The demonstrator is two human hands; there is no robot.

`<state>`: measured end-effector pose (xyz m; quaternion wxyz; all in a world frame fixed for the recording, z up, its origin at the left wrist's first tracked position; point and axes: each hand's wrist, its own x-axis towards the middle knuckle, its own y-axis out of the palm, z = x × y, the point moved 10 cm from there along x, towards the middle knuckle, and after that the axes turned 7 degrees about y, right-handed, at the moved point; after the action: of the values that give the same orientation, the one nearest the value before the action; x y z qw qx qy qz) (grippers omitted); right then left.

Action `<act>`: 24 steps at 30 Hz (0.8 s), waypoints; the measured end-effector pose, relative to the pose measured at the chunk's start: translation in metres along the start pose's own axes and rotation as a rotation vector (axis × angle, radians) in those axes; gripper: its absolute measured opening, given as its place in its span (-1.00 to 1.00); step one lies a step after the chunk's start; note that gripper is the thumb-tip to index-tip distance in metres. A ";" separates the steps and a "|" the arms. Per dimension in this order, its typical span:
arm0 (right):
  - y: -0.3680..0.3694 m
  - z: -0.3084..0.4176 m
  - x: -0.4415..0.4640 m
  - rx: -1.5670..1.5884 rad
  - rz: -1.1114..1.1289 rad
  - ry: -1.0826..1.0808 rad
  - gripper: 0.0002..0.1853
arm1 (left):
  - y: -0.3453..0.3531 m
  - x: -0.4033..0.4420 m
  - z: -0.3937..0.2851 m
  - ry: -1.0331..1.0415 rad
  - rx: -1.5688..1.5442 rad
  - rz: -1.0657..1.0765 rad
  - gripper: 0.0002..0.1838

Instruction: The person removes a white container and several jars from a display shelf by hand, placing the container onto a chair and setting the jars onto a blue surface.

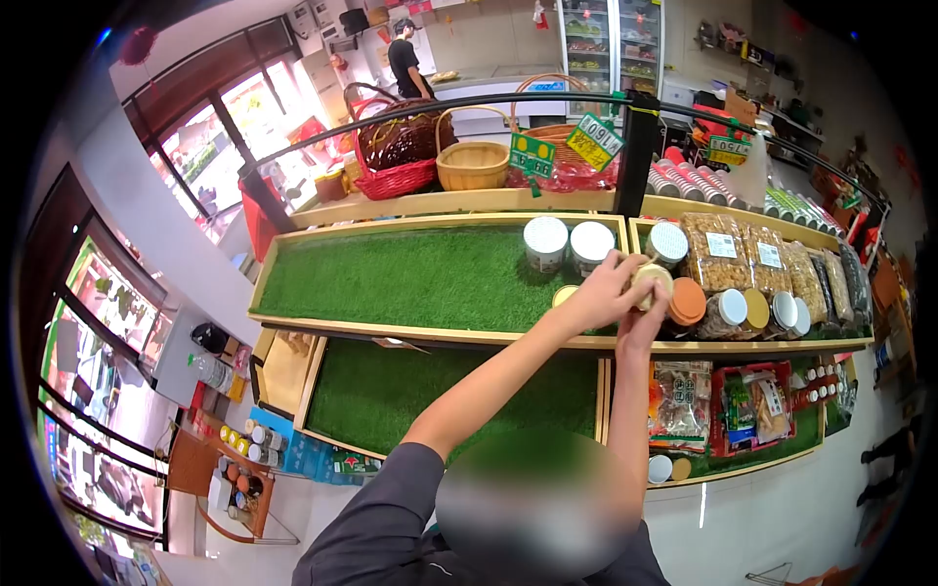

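Dark sleeves (391,493), both hands (603,293) together around a pale-topped jar (656,277), orange-lidded jar (688,303) just beside

Both hands (608,291) around pale-lidded jar (655,277)

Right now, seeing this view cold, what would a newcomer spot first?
Probably the bright green turf lining the upper shelf, a broad bare stretch left of the jars. Next, the left hand and right hand meeting at a pale-lidded jar, right of the picture's centre. Behind them, a yellow tag and green tag stand out near the tan basket at the back.
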<state>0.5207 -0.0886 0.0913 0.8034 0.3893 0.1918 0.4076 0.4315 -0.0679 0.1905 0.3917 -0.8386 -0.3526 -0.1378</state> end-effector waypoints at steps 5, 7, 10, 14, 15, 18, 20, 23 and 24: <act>0.061 0.071 -0.082 -0.034 0.112 -0.147 -0.31 | -0.022 -0.029 -0.081 0.186 -0.118 -0.045 -0.36; 0.061 0.072 -0.110 -0.081 0.150 -0.132 -0.20 | -0.031 -0.052 -0.102 0.196 -0.164 -0.030 -0.34; 0.078 0.057 -0.151 -0.155 0.309 -0.117 -0.08 | -0.040 -0.093 -0.110 0.189 -0.111 0.020 -0.12; 0.077 -0.021 -0.192 -0.229 0.451 0.112 -0.07 | -0.063 -0.172 -0.084 0.043 0.055 -0.072 -0.01; 0.073 -0.050 -0.202 -0.223 0.502 0.186 -0.10 | -0.065 -0.202 -0.068 -0.036 0.101 -0.117 -0.03; 0.044 -0.167 -0.274 -0.212 0.476 0.698 -0.22 | -0.077 -0.331 -0.017 -0.433 -0.109 -0.426 -0.25; 0.020 -0.220 -0.326 -0.240 0.436 0.947 -0.33 | -0.078 -0.408 -0.007 -0.612 -0.149 -0.597 -0.30; -0.008 -0.291 -0.400 -0.470 0.642 1.137 -0.43 | -0.067 -0.531 -0.002 -0.735 -0.339 -0.916 -0.40; 0.017 -0.284 -0.424 -0.565 0.723 1.185 -0.41 | -0.062 -0.565 -0.004 -0.749 -0.499 -1.074 -0.43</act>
<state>0.0821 -0.2900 -0.0764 0.4508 -0.0777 0.3405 0.8215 -0.0149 -0.3162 -0.0585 -0.0829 -0.6041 -0.7874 -0.0908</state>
